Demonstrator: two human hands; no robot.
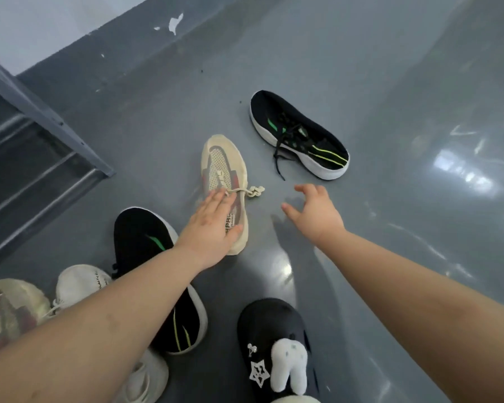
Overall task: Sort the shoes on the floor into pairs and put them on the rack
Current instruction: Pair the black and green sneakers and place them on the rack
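A beige knit sneaker (221,167) lies on the grey floor in the middle. My left hand (213,222) lies over its heel end with straight fingers, the thumb along its side. My right hand (314,210) hovers open over bare floor to the right of it, fingers spread, holding nothing. A black sneaker with green stripes and a white sole (300,135) lies beyond my right hand. Its match (140,239) lies under my left forearm. A second beige sneaker (9,312) sits at the left edge, and a white sneaker (79,283) beside it.
The grey metal shoe rack (41,117) stands at the left, its rails dark and low. A black clog with a tooth charm and a star charm (277,350) is at the bottom centre. Another white shoe (146,379) shows under my left arm. Glossy floor (419,112) spreads right.
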